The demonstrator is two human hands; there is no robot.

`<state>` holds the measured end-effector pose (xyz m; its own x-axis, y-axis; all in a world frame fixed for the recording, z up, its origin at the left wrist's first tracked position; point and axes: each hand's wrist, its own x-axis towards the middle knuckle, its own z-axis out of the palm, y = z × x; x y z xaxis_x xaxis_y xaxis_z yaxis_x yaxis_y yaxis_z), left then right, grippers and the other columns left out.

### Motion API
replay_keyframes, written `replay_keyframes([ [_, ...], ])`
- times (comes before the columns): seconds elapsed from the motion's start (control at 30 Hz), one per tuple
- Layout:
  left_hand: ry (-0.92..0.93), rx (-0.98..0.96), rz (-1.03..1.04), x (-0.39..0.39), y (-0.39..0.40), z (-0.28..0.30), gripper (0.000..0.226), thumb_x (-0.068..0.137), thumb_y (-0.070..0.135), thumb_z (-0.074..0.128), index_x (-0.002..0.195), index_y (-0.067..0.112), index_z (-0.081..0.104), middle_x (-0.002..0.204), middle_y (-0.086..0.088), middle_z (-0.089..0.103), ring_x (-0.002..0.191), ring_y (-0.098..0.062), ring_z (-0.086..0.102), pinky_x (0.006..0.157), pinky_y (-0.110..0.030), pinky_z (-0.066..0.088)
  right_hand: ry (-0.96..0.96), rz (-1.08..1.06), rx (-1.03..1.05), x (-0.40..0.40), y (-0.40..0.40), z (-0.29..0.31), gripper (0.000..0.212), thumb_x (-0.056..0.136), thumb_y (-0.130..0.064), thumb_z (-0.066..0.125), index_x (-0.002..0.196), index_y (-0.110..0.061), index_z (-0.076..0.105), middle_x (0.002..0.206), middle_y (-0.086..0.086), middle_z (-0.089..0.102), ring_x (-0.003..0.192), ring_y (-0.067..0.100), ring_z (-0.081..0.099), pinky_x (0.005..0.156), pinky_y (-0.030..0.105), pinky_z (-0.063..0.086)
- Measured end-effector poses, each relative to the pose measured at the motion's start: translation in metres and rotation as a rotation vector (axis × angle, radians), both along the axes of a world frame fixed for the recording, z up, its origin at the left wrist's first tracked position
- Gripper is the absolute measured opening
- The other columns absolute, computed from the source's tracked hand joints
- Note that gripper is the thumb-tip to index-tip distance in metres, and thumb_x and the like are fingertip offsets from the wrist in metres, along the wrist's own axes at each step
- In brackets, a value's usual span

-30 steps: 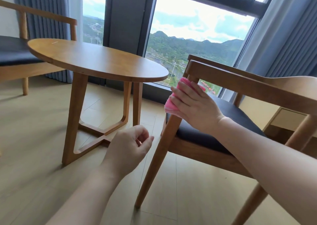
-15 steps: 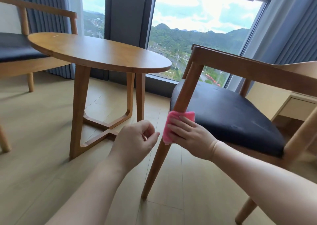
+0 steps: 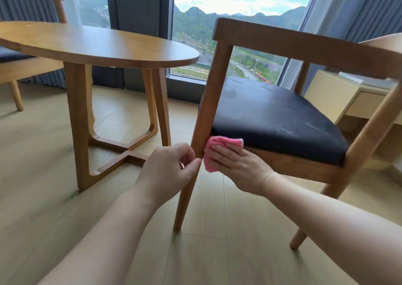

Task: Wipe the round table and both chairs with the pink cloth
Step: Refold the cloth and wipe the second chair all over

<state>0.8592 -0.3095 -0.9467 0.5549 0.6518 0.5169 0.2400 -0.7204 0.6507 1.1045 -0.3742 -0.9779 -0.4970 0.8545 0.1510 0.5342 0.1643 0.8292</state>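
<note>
Right now the pink cloth (image 3: 219, 151) is pressed flat against the wooden frame of the near chair (image 3: 282, 45), just under the front edge of its black seat (image 3: 276, 121) and right beside the front leg (image 3: 195, 150). My right hand (image 3: 237, 167) lies on top of the cloth with the fingers stretched out straight, pushing it against the wood rather than gripping it. My left hand (image 3: 169, 173) hangs just left of that same leg, fingers loosely curled with the thumb meeting the fingertips; it holds nothing that I can see.

To the left stands the round table (image 3: 97, 43), its bare wooden top on a looped wooden base. Behind it, at the far left, part of the second chair (image 3: 26, 65) shows. Pale wood flooring (image 3: 54, 197) runs under everything. Past the furniture a tall window (image 3: 239, 23) looks out on green hills, with grey curtains (image 3: 365, 8) at the sides and a light wooden desk (image 3: 339, 93) at the right edge. Both my forearms reach in from the bottom.
</note>
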Motion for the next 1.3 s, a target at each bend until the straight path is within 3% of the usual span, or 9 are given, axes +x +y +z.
replay_keyframes([
  [0.07,0.029,0.005,-0.021,0.007,-0.007,-0.003,0.015,0.086,0.028,0.067,0.073,0.023,0.061,0.061,0.011,0.057,0.058,-0.008,0.058,0.053,-0.018,0.051,-0.009,-0.041,-0.004,0.009,-0.009,-0.004,0.067,0.091,-0.016,0.032,0.152,-0.014,0.004,0.159,0.010,-0.008,0.146,0.030,-0.016,0.117,0.045,-0.015],
  [0.17,0.070,0.011,-0.051,0.019,-0.017,-0.008,0.016,0.086,0.029,0.067,0.073,0.022,0.062,0.060,0.012,0.056,0.060,-0.007,0.058,0.051,-0.013,0.047,0.016,-0.076,-0.008,0.032,-0.031,-0.007,0.072,0.090,-0.019,0.041,0.152,-0.015,0.004,0.159,0.009,-0.004,0.146,0.028,-0.010,0.118,0.045,-0.011],
  [0.3,0.121,0.024,-0.121,0.041,-0.035,-0.014,0.017,0.087,0.028,0.067,0.071,0.024,0.060,0.059,0.013,0.056,0.060,-0.006,0.058,0.050,-0.013,0.045,0.056,-0.106,-0.005,0.070,-0.072,-0.006,0.076,0.086,-0.017,0.052,0.150,-0.014,0.011,0.158,0.007,0.007,0.147,0.027,0.003,0.119,0.045,0.001],
  [0.43,0.152,0.057,-0.186,0.066,-0.052,-0.018,0.020,0.086,0.029,0.067,0.068,0.029,0.057,0.057,0.014,0.055,0.058,-0.005,0.056,0.047,-0.013,0.041,0.036,-0.148,0.012,0.108,-0.114,-0.003,0.078,0.082,-0.016,0.060,0.149,-0.014,0.020,0.158,0.007,0.013,0.147,0.026,0.007,0.120,0.043,0.000],
  [0.5,0.168,0.065,-0.197,0.079,-0.058,-0.019,0.019,0.085,0.030,0.068,0.069,0.029,0.059,0.058,0.013,0.056,0.056,-0.006,0.057,0.049,-0.018,0.047,0.036,-0.165,0.024,0.125,-0.132,-0.002,0.078,0.079,-0.015,0.063,0.148,-0.014,0.026,0.156,0.006,0.017,0.146,0.025,0.011,0.120,0.043,0.001],
  [0.67,0.180,0.056,-0.226,0.108,-0.076,-0.020,0.017,0.085,0.030,0.067,0.070,0.027,0.061,0.060,0.012,0.057,0.057,-0.007,0.057,0.055,-0.030,0.054,0.089,-0.233,0.027,0.163,-0.173,-0.003,0.076,0.079,-0.009,0.059,0.148,-0.014,0.027,0.156,0.008,0.019,0.145,0.029,0.016,0.117,0.047,0.015],
  [0.83,0.191,0.052,-0.241,0.126,-0.090,-0.023,0.015,0.085,0.027,0.068,0.072,0.023,0.062,0.063,0.012,0.059,0.060,-0.008,0.058,0.058,-0.033,0.054,0.070,-0.309,-0.021,0.183,-0.194,-0.007,0.071,0.084,-0.010,0.046,0.150,-0.012,0.021,0.159,0.011,0.012,0.148,0.030,0.007,0.118,0.047,0.012],
  [1.1,0.273,0.079,-0.237,0.119,-0.087,-0.023,0.018,0.084,0.029,0.069,0.071,0.032,0.057,0.061,0.017,0.056,0.058,-0.004,0.057,0.053,-0.014,0.045,0.124,-0.268,-0.050,0.178,-0.191,-0.003,0.070,0.084,-0.009,0.050,0.149,-0.010,0.024,0.157,0.012,0.016,0.147,0.031,0.010,0.118,0.047,0.011],
  [1.3,0.298,0.081,-0.189,0.088,-0.069,-0.014,0.015,0.085,0.029,0.067,0.073,0.028,0.060,0.062,0.015,0.057,0.060,-0.003,0.058,0.051,-0.012,0.045,0.188,-0.194,-0.025,0.147,-0.161,0.001,0.075,0.081,-0.006,0.062,0.148,-0.010,0.028,0.156,0.010,0.022,0.146,0.028,0.016,0.117,0.044,0.012],
])
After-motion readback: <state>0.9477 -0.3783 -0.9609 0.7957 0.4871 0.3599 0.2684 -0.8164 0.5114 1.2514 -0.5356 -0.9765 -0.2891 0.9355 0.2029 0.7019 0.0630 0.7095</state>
